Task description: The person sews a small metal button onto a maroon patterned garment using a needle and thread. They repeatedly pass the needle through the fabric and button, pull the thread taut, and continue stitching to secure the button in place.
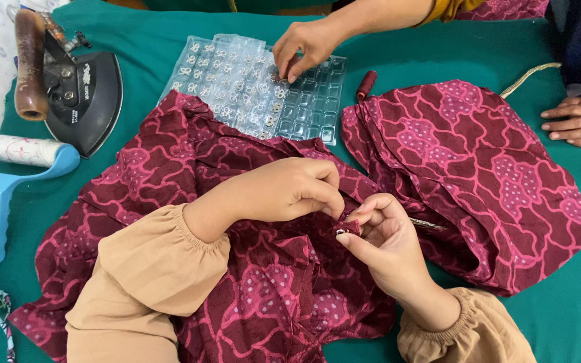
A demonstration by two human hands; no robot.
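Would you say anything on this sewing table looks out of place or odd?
Mildly: the iron lies tipped on its side on the green cloth, soleplate facing out. The left hand and right hand pinch the maroon fabric neatly.

Matt maroon print cloth (257, 282), glossy clear plastic tray (307, 111) w/ metal hooks, matt green cloth cover (559, 316).

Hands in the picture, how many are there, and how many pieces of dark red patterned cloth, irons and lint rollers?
Hands: 4, the left hand, the right hand, and two of co-workers
Dark red patterned cloth pieces: 2
Black iron with brown handle: 1
Blue-handled lint roller: 1
Total: 8
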